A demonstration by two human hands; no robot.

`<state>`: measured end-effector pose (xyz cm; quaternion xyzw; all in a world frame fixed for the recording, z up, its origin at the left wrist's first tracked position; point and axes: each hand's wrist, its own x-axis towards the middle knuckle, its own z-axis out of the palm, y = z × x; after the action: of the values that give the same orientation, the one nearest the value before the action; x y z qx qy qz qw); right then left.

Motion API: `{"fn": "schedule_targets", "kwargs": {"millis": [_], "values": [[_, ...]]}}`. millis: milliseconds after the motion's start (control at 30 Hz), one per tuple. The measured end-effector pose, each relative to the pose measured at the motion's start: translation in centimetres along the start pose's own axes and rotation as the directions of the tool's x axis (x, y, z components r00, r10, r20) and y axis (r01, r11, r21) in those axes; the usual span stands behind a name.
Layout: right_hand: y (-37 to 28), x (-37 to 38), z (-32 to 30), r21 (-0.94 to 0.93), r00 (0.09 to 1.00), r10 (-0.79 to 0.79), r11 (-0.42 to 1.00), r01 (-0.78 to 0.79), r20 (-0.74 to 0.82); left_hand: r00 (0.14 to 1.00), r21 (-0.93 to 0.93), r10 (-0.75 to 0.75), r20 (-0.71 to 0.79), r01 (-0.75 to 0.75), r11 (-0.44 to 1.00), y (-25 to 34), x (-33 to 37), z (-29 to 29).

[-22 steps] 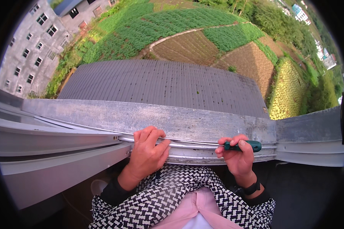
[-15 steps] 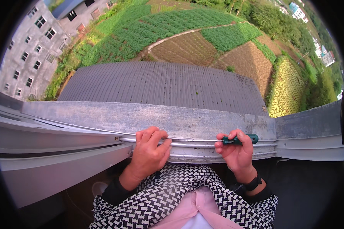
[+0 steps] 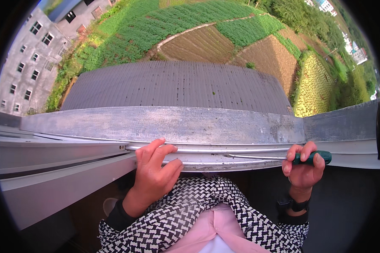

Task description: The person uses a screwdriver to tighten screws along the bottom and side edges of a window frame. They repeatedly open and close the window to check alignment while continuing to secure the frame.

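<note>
A screwdriver (image 3: pixel 314 158) with a dark green handle lies level in my right hand (image 3: pixel 304 164), whose fingers are wrapped round the front of the handle. Its long thin shaft points left along the window track (image 3: pixel 207 158), and the tip is over the groove between the metal rails. Whether the tip touches the track I cannot tell. At the left end of the exposed track, my left hand (image 3: pixel 154 168) rests by the rails with its fingers apart and nothing visible in them. Just left of it are the ends of the white sliding sash frames (image 3: pixel 63 158).
Beyond the track runs a grey concrete sill (image 3: pixel 169 124), with an open drop past it to a ribbed metal roof (image 3: pixel 177 86) and fields below. A white frame (image 3: pixel 346 156) bounds the track at the right. Dark specks of dirt lie in the track.
My right hand has moved right with the screwdriver, so more of its shaft shows. My left hand has shifted slightly left, and its fingers have spread. The whole view has tilted a little.
</note>
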<state>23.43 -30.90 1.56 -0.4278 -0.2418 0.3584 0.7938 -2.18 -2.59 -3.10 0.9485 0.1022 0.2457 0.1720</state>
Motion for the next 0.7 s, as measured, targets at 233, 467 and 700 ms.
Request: {"fn": "schedule_targets", "kwargs": {"millis": [233,467,700], "values": [[-0.3,-3.4,-1.5,-0.147,0.971,0.145,0.974,-0.175,-0.19,0.997,-0.117,-0.006,0.074,0.015,0.993,-0.5,-2.5,0.8],[3.2,-3.0,-0.1,0.024,0.924,0.271,0.961,-0.275,-0.27,0.986,-0.085,0.015,0.163,-0.001,0.996,-0.5,-2.2,1.3],[5.5,-1.7,1.6,0.105,0.9,0.385,0.923,-0.371,-0.205,0.977,-0.18,0.043,0.21,-0.005,0.984,-1.3,-1.8,1.4]]}}
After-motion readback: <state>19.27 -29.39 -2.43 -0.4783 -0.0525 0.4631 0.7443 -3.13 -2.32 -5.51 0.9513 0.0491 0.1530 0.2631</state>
